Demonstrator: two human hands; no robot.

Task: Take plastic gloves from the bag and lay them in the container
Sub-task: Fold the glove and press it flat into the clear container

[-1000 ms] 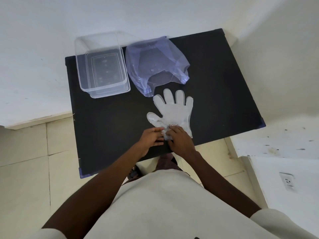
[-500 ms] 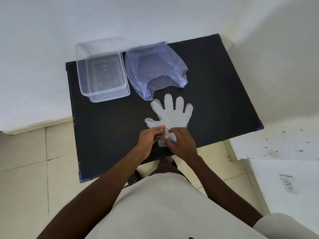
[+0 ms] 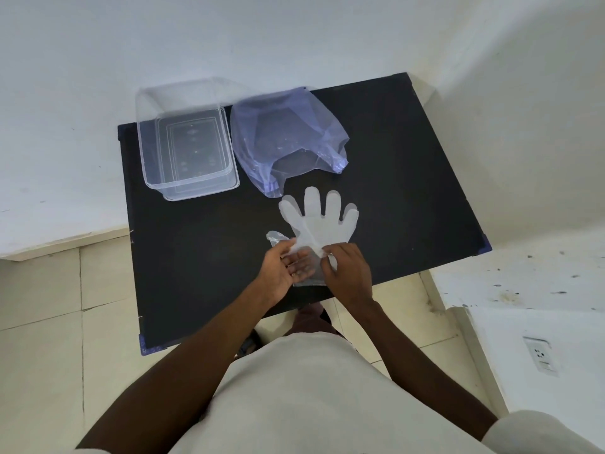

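Note:
A clear plastic glove (image 3: 319,219) lies on the black table (image 3: 409,178), fingers pointing away from me. My left hand (image 3: 283,268) sits palm up at its cuff, fingers under the thin plastic. My right hand (image 3: 347,268) pinches the cuff edge from the right. Beyond the glove rests a bluish plastic bag (image 3: 284,144), mouth toward me. A clear rectangular container (image 3: 186,145) stands at the table's far left with nothing visible inside it.
The table stands in a corner against white walls (image 3: 294,37). A white ledge with a wall socket (image 3: 541,355) lies to my right, and tiled floor (image 3: 49,339) to the left.
My left hand has turned palm up and slid under the glove's cuff. My right hand has shifted its pinch on the cuff edge. The view has tilted a little.

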